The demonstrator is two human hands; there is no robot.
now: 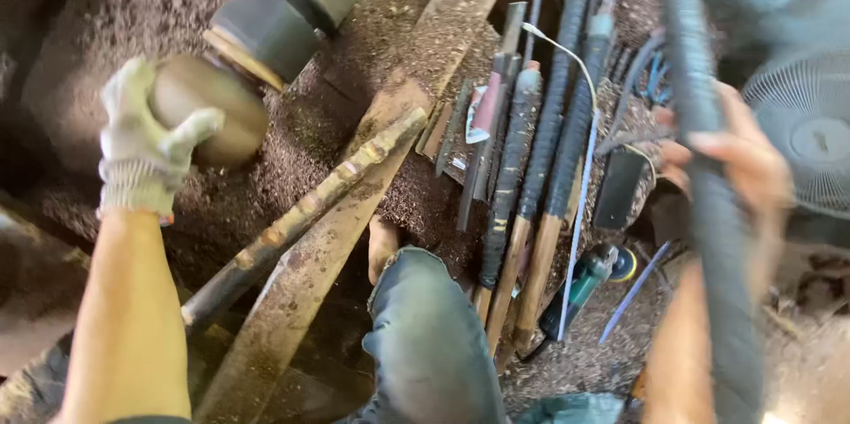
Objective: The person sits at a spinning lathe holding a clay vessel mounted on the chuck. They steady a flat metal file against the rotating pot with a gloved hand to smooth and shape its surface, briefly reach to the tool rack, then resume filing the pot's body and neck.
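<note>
Lathe bed (292,291) runs diagonally between the 2 hands. Wooden workpiece (208,110), round, sits right against the gloved left hand (146,145), fingers spread open on its face. Right hand (735,158) grips a long wrapped tool (708,185), axis near vertical, well right of the workpiece. Left hand nearer.

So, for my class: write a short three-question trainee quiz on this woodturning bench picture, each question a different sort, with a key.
1. True or false: the left hand wears a work glove.
2. What does the right hand grip? A) a long black-wrapped tool B) a hammer C) a paint brush
3. Fill in: the gloved fingers rest on a rounded ___ workpiece.

Key: 1 true; 2 A; 3 wooden.
</note>
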